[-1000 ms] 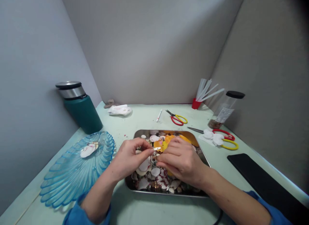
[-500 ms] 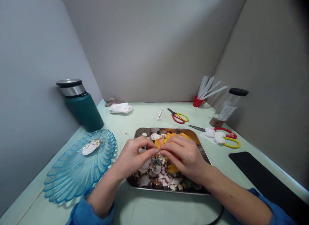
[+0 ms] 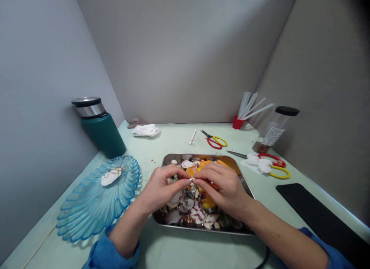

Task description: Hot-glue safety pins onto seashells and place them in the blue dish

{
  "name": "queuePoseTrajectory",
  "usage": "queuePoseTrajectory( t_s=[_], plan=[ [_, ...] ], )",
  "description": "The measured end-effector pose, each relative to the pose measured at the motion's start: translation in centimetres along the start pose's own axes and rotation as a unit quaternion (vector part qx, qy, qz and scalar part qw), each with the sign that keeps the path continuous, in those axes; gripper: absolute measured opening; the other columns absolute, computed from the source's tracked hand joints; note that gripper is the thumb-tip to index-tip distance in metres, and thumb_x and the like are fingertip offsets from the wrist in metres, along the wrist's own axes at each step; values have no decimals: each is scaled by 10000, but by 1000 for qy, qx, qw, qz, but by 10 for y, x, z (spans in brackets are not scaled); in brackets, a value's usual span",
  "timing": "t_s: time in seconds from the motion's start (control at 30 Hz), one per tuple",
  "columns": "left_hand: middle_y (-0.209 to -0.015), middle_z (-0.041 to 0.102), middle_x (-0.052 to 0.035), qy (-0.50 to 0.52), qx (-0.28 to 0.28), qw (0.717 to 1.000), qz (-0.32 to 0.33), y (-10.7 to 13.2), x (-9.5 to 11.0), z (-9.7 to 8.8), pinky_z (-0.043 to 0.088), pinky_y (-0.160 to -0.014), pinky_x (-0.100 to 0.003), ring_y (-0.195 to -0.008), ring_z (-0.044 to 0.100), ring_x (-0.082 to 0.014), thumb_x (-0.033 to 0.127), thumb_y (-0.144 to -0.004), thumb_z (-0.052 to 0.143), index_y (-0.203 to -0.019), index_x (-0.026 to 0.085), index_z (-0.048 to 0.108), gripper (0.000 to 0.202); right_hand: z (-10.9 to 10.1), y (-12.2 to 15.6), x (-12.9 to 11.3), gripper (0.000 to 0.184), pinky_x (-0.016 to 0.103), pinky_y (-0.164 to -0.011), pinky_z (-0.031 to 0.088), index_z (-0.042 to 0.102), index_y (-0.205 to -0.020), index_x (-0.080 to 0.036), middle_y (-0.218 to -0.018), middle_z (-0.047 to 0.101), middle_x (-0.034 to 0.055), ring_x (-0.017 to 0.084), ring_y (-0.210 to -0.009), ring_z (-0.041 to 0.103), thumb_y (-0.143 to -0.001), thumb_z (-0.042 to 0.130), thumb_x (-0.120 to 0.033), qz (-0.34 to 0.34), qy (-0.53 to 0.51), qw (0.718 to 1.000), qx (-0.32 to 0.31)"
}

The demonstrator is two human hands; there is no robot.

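Left hand: pinching a small pale piece between thumb and fingertips, lower centre of the frame.
Right hand: pinching the piece's other end.
Fingertips, just changed: meeting now, where a second ago they were apart; both hands are apparently sharing the hold.
Metal tray: lying under the hands, holding shells.
Scissors: lying beyond the tray, right of centre.

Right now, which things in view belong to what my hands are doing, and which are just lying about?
Likely in the job:
left hand and right hand, pinching a small pale piece
metal tray of shells beneath them

Apparently lying about:
green bottle
black-lidded jar
red cup of white sticks
smaller scissors
blue dish, though a shell lies in it
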State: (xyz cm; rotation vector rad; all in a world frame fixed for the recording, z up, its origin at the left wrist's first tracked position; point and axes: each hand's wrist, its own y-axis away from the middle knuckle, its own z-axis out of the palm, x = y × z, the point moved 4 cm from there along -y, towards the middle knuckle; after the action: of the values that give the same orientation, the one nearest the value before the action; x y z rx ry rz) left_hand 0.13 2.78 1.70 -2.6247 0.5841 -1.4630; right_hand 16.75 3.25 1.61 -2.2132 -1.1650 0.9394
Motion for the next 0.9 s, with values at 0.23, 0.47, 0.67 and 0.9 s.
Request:
queuePoseTrajectory(
  t_s=[0.23, 0.47, 0.67, 0.9],
  plan=[
    [-787, 693, -14, -4, 1, 1000, 4, -1, -1, 1, 450, -716, -245, -752, 613, -144, 225, -803, 628, -806, 178, 705, 91, 0, 0, 0, 147, 297, -682, 442, 643, -869, -167, -785, 640, 53, 167, -732, 573, -912, 515, -225, 6, -8, 1000, -5],
    [-768, 693, -11, -33, 16, 999, 20, 0, 2, -1, 445, -700, -236, -729, 612, -140, 238, -810, 617, -797, 178, 706, 109, -1, -1, 1, 156, 287, -691, 431, 642, -900, -170, -810, 656, 56, 165, -745, 582, -921, 504, -241, 5, 10, 1000, -14],
    [-770, 718, -11, -53, 52, 997, -18, 1, -4, -5, 463, -677, -232, -723, 637, -153, 252, -796, 606, -746, 181, 684, 117, -28, 12, 10, 167, 287, -648, 419, 633, -944, -190, -806, 639, 50, 180, -721, 571, -892, 554, -328, 87, 150, 977, -127],
    [-694, 714, -6, -67, 91, 993, -32, -3, -16, -5, 451, -607, -228, -655, 637, -159, 248, -763, 602, -736, 189, 689, 109, -20, 44, 5, 264, 379, -763, 445, 603, -1036, -196, -920, 645, 83, 267, -900, 569, -798, 658, -295, 119, 268, 928, -230]
  ],
)
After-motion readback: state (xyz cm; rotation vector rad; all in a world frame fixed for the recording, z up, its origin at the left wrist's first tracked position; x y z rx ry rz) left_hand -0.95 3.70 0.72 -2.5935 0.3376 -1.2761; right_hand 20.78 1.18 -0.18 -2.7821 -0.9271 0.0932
